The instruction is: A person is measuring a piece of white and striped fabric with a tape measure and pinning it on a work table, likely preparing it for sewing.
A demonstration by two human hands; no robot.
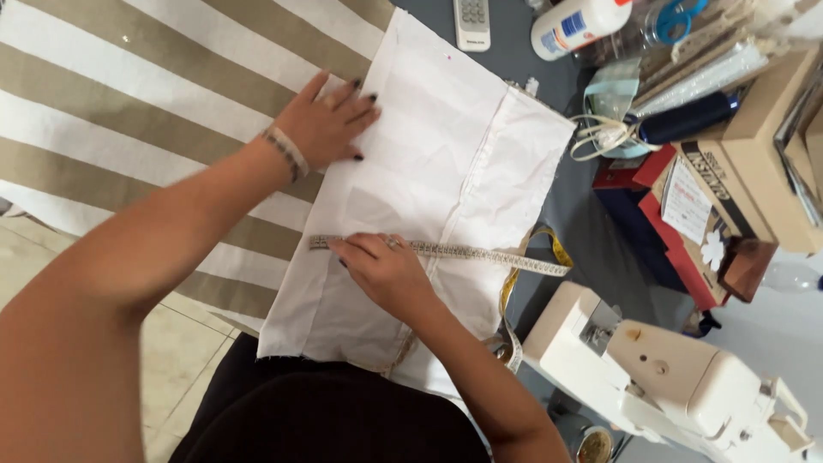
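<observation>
The white fabric panel [446, 163] is lying at the centre of the grey table [591, 231], overlapping the beige-striped cloth [129, 94] at nine o'clock, with the measuring tape [480, 253] stretching across its lower part. The right hand [386, 270] is pressing the tape's near end flat with closed-together fingers, while the left hand [326, 124], at eleven o'clock, is spreading wide on the panel's edge. If either palm is easing off, the tape could be skewing or the creased panel sliding, throwing off the reading; the sewing machine [677, 377] is sitting close at four o'clock.

A home sewing corner: a white sewing machine [677, 377] stands at the near right of the table [591, 231], with a tape measure [463, 252] across white cloth [446, 163], striped fabric [129, 94] at left, and scissors [681, 19], glue bottle [576, 24] and boxes [754, 154] far right.
</observation>
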